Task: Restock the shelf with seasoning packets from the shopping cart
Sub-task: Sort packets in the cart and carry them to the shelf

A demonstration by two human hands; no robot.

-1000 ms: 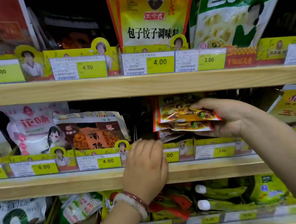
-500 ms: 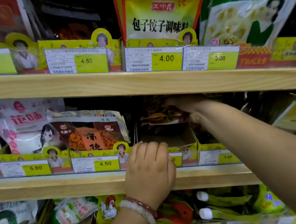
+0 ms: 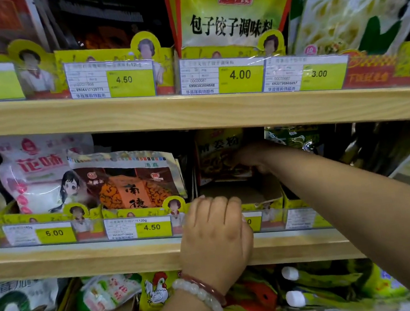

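At frame centre, the right hand grips seasoning packets that could slump forward when released, while the left hand curls over the tray front

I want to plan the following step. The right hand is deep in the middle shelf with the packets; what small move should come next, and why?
Probably set the packets down into the box and let go. The right hand holds them just above the box, while the left hand grips its front edge.
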